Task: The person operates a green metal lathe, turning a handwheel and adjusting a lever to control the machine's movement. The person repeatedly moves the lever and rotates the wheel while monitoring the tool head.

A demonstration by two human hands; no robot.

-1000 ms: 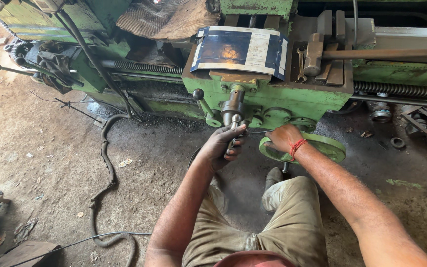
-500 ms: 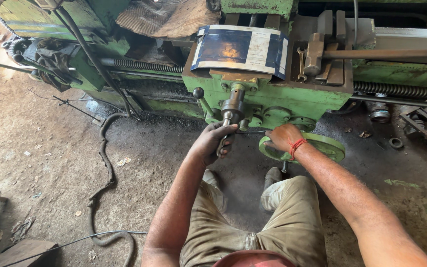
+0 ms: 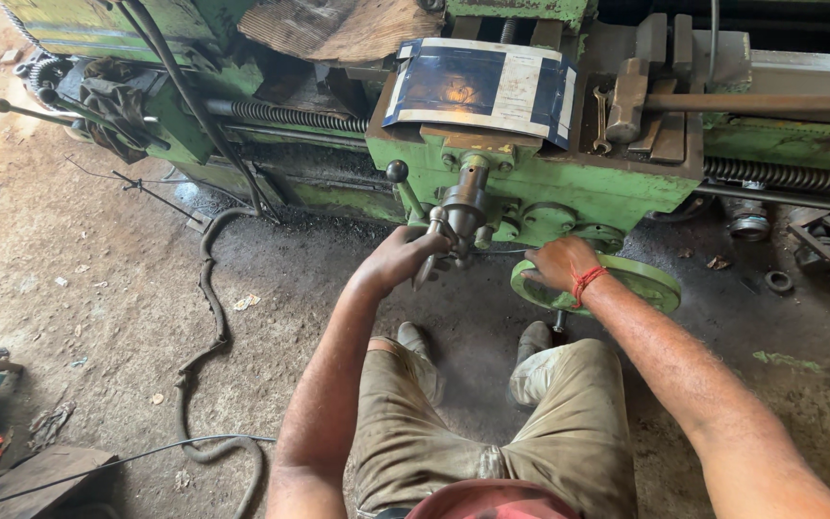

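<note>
Dusty workshop floor (image 3: 98, 317) below green lathe (image 3: 530, 183) across frame top. Left hand (image 3: 401, 259) wrapped around metal crank handle (image 3: 439, 245), centre; right hand (image 3: 559, 264) gripping green handwheel (image 3: 641, 279). Cranking underway, no finished work visible.

Blue-white sheet (image 3: 480, 85) atop green lathe (image 3: 617, 183); black hose (image 3: 206, 317) on dirt floor (image 3: 79, 317).
</note>
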